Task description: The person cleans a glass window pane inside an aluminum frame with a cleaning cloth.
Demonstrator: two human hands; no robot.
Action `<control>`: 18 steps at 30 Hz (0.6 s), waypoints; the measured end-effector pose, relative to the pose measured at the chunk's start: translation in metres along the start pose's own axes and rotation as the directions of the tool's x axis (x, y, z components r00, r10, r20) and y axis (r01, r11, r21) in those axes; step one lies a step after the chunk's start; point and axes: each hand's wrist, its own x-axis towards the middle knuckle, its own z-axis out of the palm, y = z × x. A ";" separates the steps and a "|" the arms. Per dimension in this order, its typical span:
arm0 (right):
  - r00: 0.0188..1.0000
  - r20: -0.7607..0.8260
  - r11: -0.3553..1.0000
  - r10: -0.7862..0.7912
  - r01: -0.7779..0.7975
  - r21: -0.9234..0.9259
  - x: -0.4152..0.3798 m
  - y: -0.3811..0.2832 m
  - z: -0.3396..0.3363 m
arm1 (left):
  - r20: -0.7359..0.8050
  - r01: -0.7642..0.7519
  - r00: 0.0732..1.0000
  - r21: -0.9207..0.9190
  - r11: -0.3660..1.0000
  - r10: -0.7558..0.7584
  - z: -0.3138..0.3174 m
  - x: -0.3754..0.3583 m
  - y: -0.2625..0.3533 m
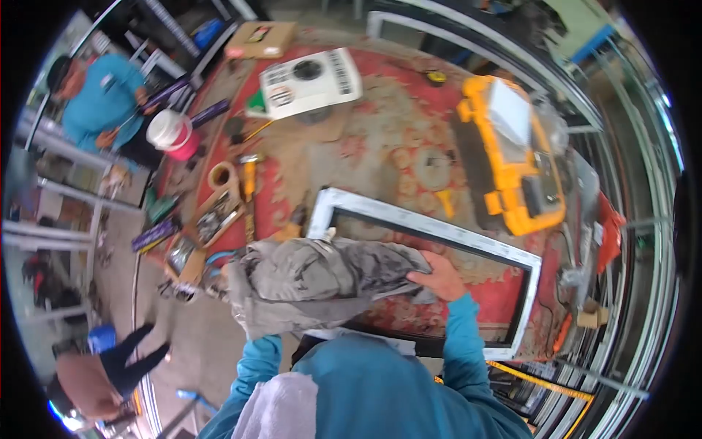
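Observation:
A bundled grey garment (pixel 307 274) with folds and darker patches is held up in front of my body, above the near edge of the table. My right hand (pixel 443 276) grips its right end, thumb on top and fingers wrapped behind. The left sleeve reaches up to the cloth's lower left side, where my left hand is hidden behind it. Behind and to the right of the garment lies a rectangular frame (pixel 424 221) with white-covered sides and black inner edges, partly covered by the cloth.
A patterned red carpet (pixel 395 95) covers the table. On it are a yellow tool case (pixel 504 183), a hammer (pixel 250 175), a tape roll (pixel 221 175), a box of hardware (pixel 218 216) and a printed white container (pixel 311 84). A pink-white bucket (pixel 173 135) stands left, near a co-worker (pixel 106 102).

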 end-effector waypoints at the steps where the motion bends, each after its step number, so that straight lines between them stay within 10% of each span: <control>1: 0.999 0.040 1.000 -0.001 0.001 0.006 0.008 -0.001 0.005 | -0.039 0.014 0.999 0.031 0.999 -0.013 -0.016 -0.002 -0.008; 11: 0.929 -0.266 0.917 -0.259 0.150 -0.369 0.110 -0.052 0.033 | -0.195 0.081 0.980 0.211 0.974 -0.039 -0.046 -0.015 -0.041; 13: 0.809 -0.349 0.586 -0.473 -0.007 -0.810 0.147 -0.020 0.052 | -0.217 0.089 0.976 0.243 0.966 -0.036 -0.042 -0.018 -0.044; 18: 0.948 -0.188 0.370 -0.256 -0.083 -0.925 0.208 0.042 0.146 | -0.044 0.072 0.997 0.099 0.993 -0.067 -0.030 -0.032 -0.003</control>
